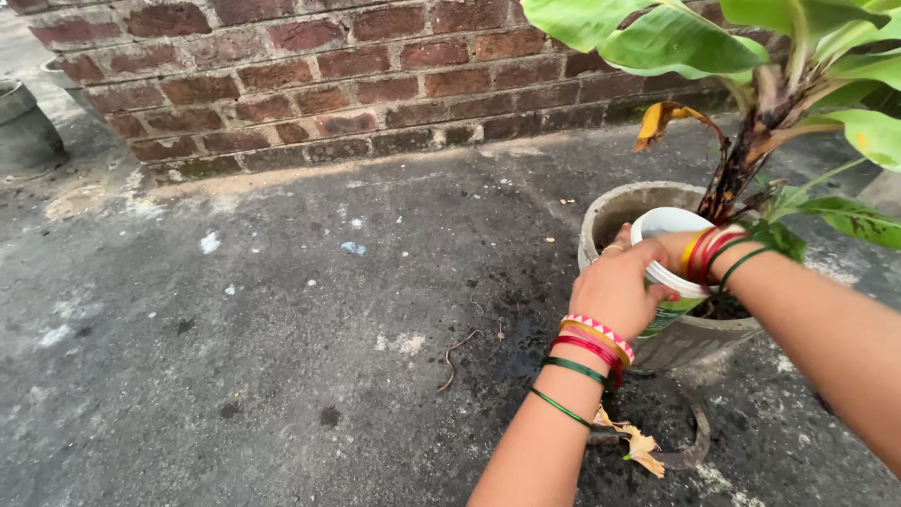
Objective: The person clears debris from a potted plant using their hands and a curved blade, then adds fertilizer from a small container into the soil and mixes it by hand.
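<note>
Your left hand point(619, 286) wraps its fingers around the white bucket point(668, 253), tipped over the concrete pot point(619, 211) (right hand point(690, 246) steadies, its fingers hidden).

Dark asphalt ground point(282, 376) (damp patches) under grey plant pot point(610, 211), dry leaf point(643, 449)

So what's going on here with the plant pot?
A person is holding a white plastic tub with both hands, tipped over the grey plant pot beside a brick wall. The left hand grips the tub's near side, and the right hand, mostly hidden behind it, holds the far side. Both wrists carry coloured bangles. The pot holds a broad-leaved plant and stands on dark paving. Whether anything is pouring out cannot be seen.
</note>
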